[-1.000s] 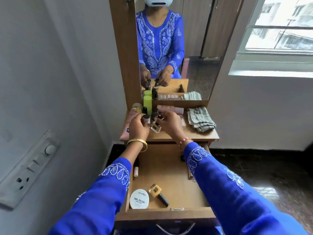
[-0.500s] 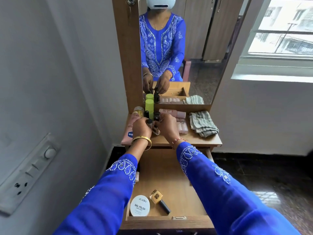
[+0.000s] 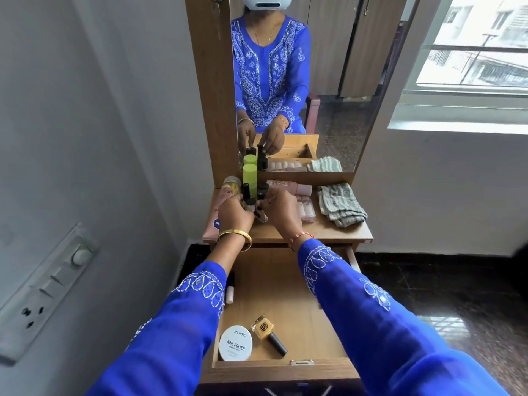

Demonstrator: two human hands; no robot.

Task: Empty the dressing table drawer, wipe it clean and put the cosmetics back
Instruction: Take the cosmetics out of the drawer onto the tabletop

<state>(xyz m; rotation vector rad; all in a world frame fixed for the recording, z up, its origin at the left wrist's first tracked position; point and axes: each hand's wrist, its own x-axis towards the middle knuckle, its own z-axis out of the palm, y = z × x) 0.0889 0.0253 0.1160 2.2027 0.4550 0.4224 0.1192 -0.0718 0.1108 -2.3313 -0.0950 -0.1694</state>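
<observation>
Head view of a wooden dressing-table surface [image 3: 328, 234] with its pull-out wooden drawer [image 3: 285, 292] open toward the viewer. Both hands work at a cluster of small dark-capped nail polish bottles [image 3: 253, 197] standing at the far left of the surface, just in front of the mirror [image 3: 328, 81]. The left hand [image 3: 235, 215], wearing a gold bangle [image 3: 235, 235], has its grip curled around a pale bottle in the cluster; the right hand [image 3: 281, 211] has its fingers curled toward the same bottles, but what its grip pinches is hidden behind the hand and cannot be told. A tall lime-green cylindrical bottle [image 3: 250, 175] stands at the far edge of the cluster. A pink tube with a gold cap [image 3: 221, 207] lies along the left edge of the surface. A pale pink tube [image 3: 288, 187] lies to the right of the cluster, and near it a clear case of pale pink pieces [image 3: 305, 210]. A folded grey-and-white striped cloth [image 3: 340, 204] rests at the right end of the surface. Inside the drawer, at its near left corner, lie a round white tub labelled nail polish [image 3: 236, 342] and, just beside it to the right, a yellow nail polish bottle with a black cap [image 3: 267, 332] on its side. A small white stick [image 3: 230, 294] lies against the drawer's left wall.
</observation>
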